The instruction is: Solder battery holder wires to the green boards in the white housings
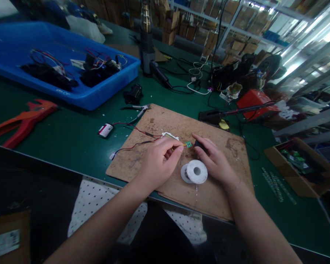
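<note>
My left hand (162, 157) is closed in a pinch on the yellow strip of a small green circuit board (189, 144). The board sticks out from the fingertips toward my right hand (214, 159). My right fingers are curled round a black object (200, 144), mostly covered, whose kind I cannot make out. Just below the hands, a white spool of solder wire (197, 171) rests on its side, its loose end trailing down. Behind my left fingers lies a white-edged part (170, 136), partly hidden, with red and black wires (137, 128) running left. A white cylindrical battery (106, 130) lies beside the mat.
Under the hands is a brown work mat (222, 183) on a green table (79, 132). Left are a blue bin (99, 99), red-handled pliers (27, 119) and small cutters (140, 109). A heat gun (147, 51) stands behind; a cardboard box (297, 176) sits right.
</note>
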Available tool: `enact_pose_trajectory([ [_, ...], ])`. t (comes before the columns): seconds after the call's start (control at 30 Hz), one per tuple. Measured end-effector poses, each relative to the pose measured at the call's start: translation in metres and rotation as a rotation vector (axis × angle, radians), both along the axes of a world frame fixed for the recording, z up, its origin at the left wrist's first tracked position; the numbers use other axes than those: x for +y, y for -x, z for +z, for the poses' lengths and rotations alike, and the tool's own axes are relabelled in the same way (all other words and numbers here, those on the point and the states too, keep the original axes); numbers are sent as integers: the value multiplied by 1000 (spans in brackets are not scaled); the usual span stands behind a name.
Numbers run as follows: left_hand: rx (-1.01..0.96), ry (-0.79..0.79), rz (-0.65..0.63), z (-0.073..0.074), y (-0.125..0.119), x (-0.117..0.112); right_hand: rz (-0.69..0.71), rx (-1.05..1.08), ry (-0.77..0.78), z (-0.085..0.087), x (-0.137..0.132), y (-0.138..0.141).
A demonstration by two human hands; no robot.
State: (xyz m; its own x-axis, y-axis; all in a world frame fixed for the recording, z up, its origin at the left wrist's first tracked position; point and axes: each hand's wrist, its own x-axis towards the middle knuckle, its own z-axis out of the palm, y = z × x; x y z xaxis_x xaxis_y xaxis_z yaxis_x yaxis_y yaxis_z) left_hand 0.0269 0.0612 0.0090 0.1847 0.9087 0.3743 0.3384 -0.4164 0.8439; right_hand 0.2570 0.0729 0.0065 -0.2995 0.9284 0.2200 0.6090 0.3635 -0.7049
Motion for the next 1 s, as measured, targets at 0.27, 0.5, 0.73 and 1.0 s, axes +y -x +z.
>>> enact_pose_trajectory([
  [0.27,-8,-15,-3,1,0,0,-19,69,53,3,-4,3],
  [0.5,2,-4,-15,1,1,0,24,40,-5,4,-5,4],
  [0.73,42,11,-51,2,2,0,58,-1,-68,8,-6,5],
  [1.0,82,4,-160,3,8,6,103,-67,-128,8,-6,1],
])
